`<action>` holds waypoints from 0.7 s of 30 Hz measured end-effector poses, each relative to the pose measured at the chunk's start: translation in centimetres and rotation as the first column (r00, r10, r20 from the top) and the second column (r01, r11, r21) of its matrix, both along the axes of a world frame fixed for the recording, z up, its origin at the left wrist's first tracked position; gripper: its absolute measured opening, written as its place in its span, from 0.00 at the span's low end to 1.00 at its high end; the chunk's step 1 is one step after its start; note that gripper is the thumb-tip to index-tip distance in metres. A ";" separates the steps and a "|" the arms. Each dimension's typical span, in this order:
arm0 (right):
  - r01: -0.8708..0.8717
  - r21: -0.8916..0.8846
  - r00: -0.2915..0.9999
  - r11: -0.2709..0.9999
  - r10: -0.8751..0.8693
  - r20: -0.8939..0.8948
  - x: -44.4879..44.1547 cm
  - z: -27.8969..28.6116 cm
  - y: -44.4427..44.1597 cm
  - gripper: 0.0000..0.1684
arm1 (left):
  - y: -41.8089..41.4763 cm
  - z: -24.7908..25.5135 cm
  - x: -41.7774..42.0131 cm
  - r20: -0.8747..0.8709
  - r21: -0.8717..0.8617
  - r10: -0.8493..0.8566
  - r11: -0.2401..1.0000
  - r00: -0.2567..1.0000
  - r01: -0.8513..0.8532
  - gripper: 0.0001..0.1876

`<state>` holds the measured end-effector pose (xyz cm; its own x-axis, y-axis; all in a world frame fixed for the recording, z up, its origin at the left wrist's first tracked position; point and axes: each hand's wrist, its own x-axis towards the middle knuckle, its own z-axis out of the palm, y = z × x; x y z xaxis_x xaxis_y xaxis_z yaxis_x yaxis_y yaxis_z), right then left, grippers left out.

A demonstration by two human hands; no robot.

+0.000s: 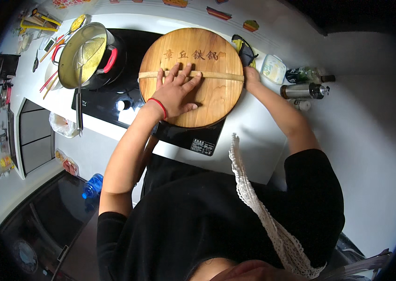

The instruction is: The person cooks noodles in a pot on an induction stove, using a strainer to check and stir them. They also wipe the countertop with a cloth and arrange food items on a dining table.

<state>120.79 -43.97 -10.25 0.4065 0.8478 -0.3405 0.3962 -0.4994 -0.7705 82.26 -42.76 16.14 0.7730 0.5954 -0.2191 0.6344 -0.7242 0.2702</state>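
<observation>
A round wooden lid [215,91] with branded writing and a wooden crossbar [219,75] covers a dark pan on the black cooktop [184,138]. My left hand [177,89] lies on the lid with its fingers spread, the fingertips reaching over the crossbar. A red string circles that wrist. At the lid's right edge is my right hand [251,78]; its fingers are hidden by the rim, so I cannot see what they hold. Just beyond it sits a yellow and black cloth item [243,49]. The pan itself is mostly hidden under the lid.
Left of the lid stands a deep pot [65,66] with red handles, yellowish liquid and a wire skimmer [80,105] whose handle overhangs the counter. A plastic container [273,69] and a metal bottle [299,91] stand right. A white lace strap [245,186] hangs before me.
</observation>
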 end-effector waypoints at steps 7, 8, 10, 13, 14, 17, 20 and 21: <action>-0.503 -0.065 0.543 0.862 0.374 0.751 -7.8 3.8 -10.5 0.25 | -0.2 -0.8 -0.4 -0.013 0.053 0.017 0.998 1.000 -0.016 0.49; -0.558 -0.046 0.382 0.829 0.305 0.873 -8.2 2.9 -12.4 0.19 | -0.3 -0.7 -0.2 -0.011 0.049 0.015 0.999 1.000 -0.014 0.49; -0.557 -0.226 0.287 0.799 0.441 0.850 -12.1 5.6 -15.7 0.18 | -0.8 -0.6 -1.1 -0.018 0.050 0.059 0.997 0.998 -0.058 0.48; -0.589 -0.103 0.310 0.802 0.342 0.887 -15.4 8.2 -22.0 0.35 | -2.4 1.7 -0.6 -0.020 0.114 0.129 0.986 0.991 -0.126 0.49; -0.635 -0.084 0.356 0.768 0.387 0.851 -16.1 9.8 -23.5 0.30 | -3.3 2.7 -0.8 0.008 0.157 0.142 0.977 0.990 -0.142 0.49; -0.736 -0.072 0.417 0.673 0.536 0.734 -15.5 9.8 -28.1 0.27 | -7.0 5.6 -2.2 0.184 0.210 0.123 0.964 0.975 -0.161 0.48; -0.629 -0.268 0.534 0.730 0.656 0.534 -12.8 14.0 -28.0 0.27 | -11.7 8.5 -4.1 0.363 0.048 0.094 0.992 0.927 -0.120 0.44; -0.592 -0.077 0.513 0.802 0.449 0.732 -10.7 13.9 -27.6 0.25 | -12.9 9.0 -4.6 0.429 -0.076 0.089 0.995 0.899 -0.063 0.42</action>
<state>110.04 -71.58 3.69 -0.0816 0.9967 0.0018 0.9778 0.0804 -0.1937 77.65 -55.67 25.10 0.7524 0.6526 0.0895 0.4985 -0.6529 0.5703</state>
